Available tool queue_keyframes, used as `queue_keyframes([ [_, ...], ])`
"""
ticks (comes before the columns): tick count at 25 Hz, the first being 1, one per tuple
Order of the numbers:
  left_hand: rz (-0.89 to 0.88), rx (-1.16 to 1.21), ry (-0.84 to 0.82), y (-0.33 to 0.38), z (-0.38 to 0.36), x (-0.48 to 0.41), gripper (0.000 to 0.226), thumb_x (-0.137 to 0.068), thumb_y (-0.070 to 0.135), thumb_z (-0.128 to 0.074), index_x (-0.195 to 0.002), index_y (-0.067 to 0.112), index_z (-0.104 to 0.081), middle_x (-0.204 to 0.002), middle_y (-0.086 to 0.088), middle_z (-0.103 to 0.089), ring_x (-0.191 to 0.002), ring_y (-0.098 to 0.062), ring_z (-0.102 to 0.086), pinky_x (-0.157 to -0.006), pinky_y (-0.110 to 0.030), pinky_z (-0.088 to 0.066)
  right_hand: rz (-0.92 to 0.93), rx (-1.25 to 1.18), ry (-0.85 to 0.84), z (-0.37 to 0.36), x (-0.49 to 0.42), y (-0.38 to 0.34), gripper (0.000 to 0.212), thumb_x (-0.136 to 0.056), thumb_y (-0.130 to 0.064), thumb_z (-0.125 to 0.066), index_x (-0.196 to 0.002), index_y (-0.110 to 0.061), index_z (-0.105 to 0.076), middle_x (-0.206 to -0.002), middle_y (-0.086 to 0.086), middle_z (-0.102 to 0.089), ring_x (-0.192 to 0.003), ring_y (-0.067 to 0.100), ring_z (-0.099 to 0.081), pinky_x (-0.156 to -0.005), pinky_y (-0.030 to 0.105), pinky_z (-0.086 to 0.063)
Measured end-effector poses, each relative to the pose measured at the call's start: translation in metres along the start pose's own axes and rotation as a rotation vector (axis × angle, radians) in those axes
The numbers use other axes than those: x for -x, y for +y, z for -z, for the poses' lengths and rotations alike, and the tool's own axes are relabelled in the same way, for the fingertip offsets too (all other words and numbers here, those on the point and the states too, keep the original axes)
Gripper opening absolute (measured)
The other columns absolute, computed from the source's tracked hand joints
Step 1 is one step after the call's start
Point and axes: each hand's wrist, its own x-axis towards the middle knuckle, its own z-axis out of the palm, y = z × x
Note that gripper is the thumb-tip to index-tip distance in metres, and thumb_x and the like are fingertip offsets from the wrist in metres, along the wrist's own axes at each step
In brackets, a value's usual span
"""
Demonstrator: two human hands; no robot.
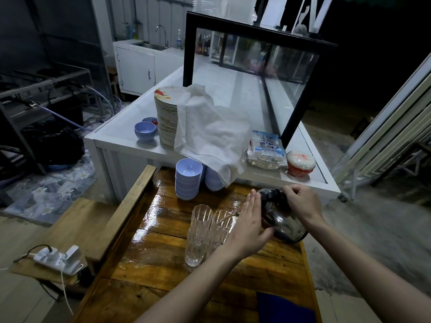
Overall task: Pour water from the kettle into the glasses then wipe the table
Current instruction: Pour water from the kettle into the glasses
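A shiny steel kettle point(283, 223) with a black handle is tilted to the left over a cluster of tall ribbed glasses point(201, 231) on the wet wooden table point(163, 264). My right hand point(300, 202) is shut on the kettle's black handle. My left hand point(248, 226) lies flat, fingers together, against the kettle's left side and hides the spout. A thin stream shows near the rim of the back right glass point(221, 220). A blue cloth point(284, 308) lies at the table's near edge.
Two stacks of lilac bowls point(188, 178) stand at the table's far end. Behind is a white counter point(121, 143) with a plate stack point(166, 117), a white cloth, a bag and a glass case. A power strip point(57, 259) sits on a bench at left.
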Motion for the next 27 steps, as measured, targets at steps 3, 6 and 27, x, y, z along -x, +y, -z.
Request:
queue_keyframes([
  [3,0.005,-0.006,0.014,0.000,0.000,0.000,0.092,-0.096,0.039,-0.052,-0.152,0.009,0.016,-0.159,-0.005,0.024,-0.146,-0.015,0.024,-0.119,-0.027,0.011,0.041,0.020,-0.013,0.000,-0.002,-0.004,0.036,-0.089,-0.023,-0.058,-0.059,-0.006,-0.068,-0.061,0.013,-0.068,-0.064,0.029,-0.064,-0.053,0.030,-0.040],
  [6,0.011,-0.008,0.021,-0.002,0.000,0.000,0.094,-0.096,0.038,-0.052,-0.151,0.008,0.017,-0.158,-0.006,0.025,-0.146,-0.016,0.024,-0.120,-0.028,0.010,0.074,0.030,-0.029,0.001,-0.003,-0.008,0.035,-0.089,-0.024,-0.058,-0.061,-0.008,-0.071,-0.062,0.012,-0.068,-0.064,0.028,-0.064,-0.057,0.034,-0.046],
  [27,0.031,0.011,0.027,-0.007,-0.003,-0.002,0.101,-0.093,0.042,-0.055,-0.149,0.008,0.022,-0.153,-0.004,0.034,-0.144,-0.016,0.028,-0.120,-0.029,0.011,0.316,0.124,-0.018,-0.001,-0.010,-0.016,0.032,-0.089,-0.024,-0.060,-0.059,-0.019,-0.068,-0.053,0.001,-0.062,-0.050,0.016,-0.055,-0.051,0.022,-0.033],
])
